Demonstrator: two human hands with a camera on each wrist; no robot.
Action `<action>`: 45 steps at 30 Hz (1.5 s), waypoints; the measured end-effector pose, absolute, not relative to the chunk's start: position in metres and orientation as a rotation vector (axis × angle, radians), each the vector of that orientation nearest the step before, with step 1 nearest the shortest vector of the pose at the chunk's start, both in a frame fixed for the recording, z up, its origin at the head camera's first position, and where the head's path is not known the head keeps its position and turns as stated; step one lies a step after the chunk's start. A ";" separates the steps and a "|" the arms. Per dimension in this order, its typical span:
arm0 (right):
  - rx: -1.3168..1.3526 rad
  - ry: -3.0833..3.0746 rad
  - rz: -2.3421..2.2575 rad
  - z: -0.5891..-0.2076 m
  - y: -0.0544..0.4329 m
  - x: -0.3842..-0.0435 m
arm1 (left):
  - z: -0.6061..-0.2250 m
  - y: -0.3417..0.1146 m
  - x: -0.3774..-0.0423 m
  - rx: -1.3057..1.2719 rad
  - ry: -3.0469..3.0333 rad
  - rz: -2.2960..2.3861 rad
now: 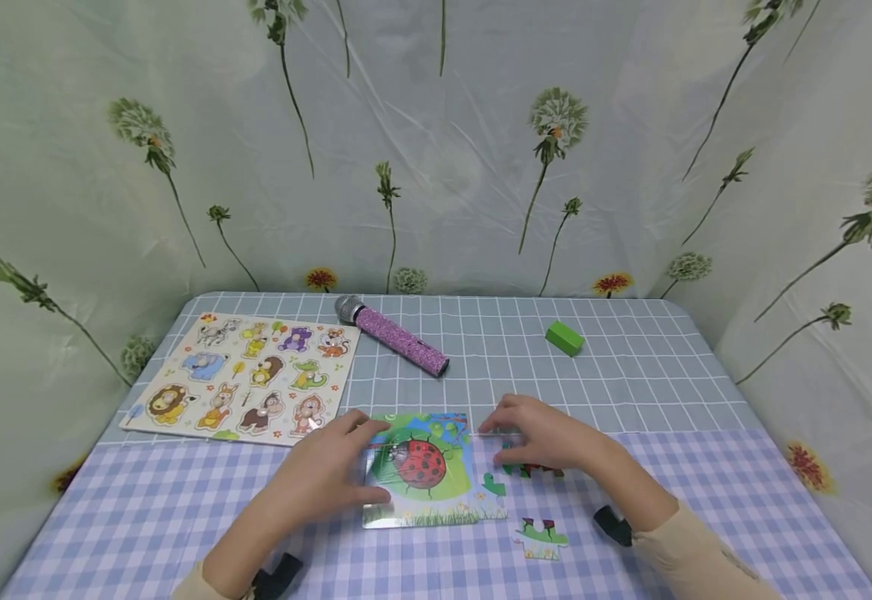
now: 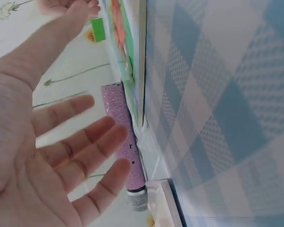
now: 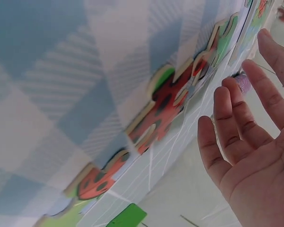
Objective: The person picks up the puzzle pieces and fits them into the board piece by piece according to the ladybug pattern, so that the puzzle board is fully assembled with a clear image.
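The flat square puzzle board with a red, black-spotted ladybug on a green and blue ground [image 1: 421, 467] lies on the blue-and-white checked cloth [image 1: 376, 567], between the two hands. The left hand [image 1: 323, 471] reaches in at its left edge, palm inward, fingers spread and thumb apart, gripping nothing; whether it touches the edge I cannot tell. The right hand [image 1: 544, 433] hangs beyond the right edge, palm inward, fingers loosely bent, holding nothing, above loose red-and-green cardboard puzzle pieces [image 1: 541, 472]. A green-and-white puzzle piece [image 1: 541, 546] lies nearer the person. Up left, a cream rectangular animal board [image 1: 237, 375] bears colourful animal figures [image 1: 169, 404] in three rows. Behind lie a glittery purple microphone [image 1: 402, 340] and a green rectangular block [image 1: 565, 338]
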State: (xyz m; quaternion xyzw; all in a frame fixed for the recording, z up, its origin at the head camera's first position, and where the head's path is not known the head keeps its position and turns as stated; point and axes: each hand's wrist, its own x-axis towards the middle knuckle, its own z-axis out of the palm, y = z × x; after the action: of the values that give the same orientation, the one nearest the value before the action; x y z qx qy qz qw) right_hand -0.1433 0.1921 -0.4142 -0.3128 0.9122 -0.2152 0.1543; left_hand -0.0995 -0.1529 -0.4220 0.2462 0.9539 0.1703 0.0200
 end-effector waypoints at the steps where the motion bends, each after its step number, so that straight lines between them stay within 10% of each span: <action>1: -0.885 2.618 -0.618 -0.414 0.194 -0.142 | -0.422 -0.153 -0.098 0.718 2.966 0.530; 45: -0.759 2.661 -0.636 -0.420 0.223 -0.115 | -0.436 -0.171 -0.067 0.513 2.826 0.639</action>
State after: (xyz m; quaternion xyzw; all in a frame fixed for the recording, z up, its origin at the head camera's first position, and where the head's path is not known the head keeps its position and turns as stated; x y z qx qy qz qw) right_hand -0.1151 0.2228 -0.4196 -0.2642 0.9265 -0.2215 0.1507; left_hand -0.0667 -0.1714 -0.4361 0.1735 0.9557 0.2159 0.0994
